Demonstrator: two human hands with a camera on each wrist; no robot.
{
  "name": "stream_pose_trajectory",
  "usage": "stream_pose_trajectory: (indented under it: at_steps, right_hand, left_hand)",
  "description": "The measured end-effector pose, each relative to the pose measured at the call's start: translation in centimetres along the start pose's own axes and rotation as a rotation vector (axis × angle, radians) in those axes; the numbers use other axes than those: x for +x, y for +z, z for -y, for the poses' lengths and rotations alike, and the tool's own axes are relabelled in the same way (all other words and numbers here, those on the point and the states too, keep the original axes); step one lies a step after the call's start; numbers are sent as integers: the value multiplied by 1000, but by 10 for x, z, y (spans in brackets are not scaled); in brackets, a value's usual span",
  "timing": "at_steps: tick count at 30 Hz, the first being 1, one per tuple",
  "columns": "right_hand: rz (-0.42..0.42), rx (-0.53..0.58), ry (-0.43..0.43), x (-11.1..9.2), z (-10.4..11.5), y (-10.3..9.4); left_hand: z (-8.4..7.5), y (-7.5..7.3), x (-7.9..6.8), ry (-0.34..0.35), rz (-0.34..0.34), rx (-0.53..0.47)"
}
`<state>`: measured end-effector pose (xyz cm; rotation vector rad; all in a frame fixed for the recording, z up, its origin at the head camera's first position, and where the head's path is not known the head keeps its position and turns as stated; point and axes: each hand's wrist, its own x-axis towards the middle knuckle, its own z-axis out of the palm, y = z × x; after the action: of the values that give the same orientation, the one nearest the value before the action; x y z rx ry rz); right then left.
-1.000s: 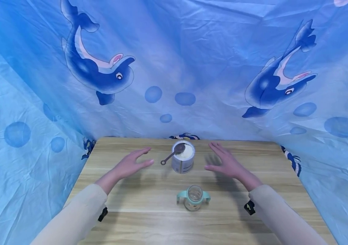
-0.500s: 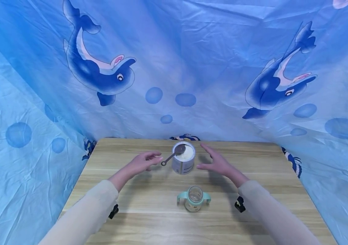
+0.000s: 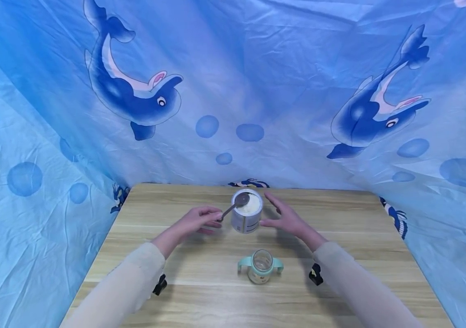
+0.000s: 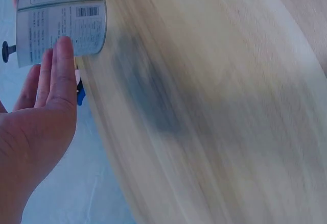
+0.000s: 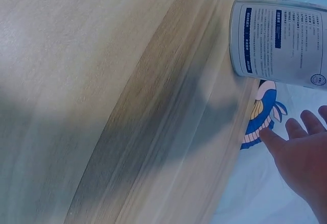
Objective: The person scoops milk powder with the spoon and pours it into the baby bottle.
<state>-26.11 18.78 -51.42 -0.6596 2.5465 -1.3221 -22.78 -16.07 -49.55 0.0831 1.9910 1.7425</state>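
An uncapped can of white powder stands at the back middle of the table, its printed label showing in both wrist views. Across its mouth lies a dark measuring scoop, handle slanting out toward the left. My left hand pinches the handle's end between thumb and fingers, hiding the ring at its tip; in the left wrist view its long fingers reach up beside the can. On the can's other side my right hand is spread, thumb and fingertips close to the wall, holding nothing.
Nearer to me stands a clear baby bottle, uncapped, with two mint-green handles. The wooden table is edged at the back and sides by a blue dolphin-print curtain.
My left hand has moved right to the scoop's handle and taken hold of its end. My right hand has moved left, close to the can. Can and bottle stay in place.
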Motion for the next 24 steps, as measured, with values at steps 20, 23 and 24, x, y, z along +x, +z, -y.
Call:
stream_pose_trajectory:
  at_steps: [20,23,24]
  right_hand:
    - [-1,98,23,16,0,16]
    - [-9,106,23,19,0,19]
    - [-13,108,20,20,0,20]
  left_hand:
    - [6,15,1,-81,-60,-288]
    - [4,17,-1,-83,-64,-289]
    - [3,18,-1,-84,-65,-291]
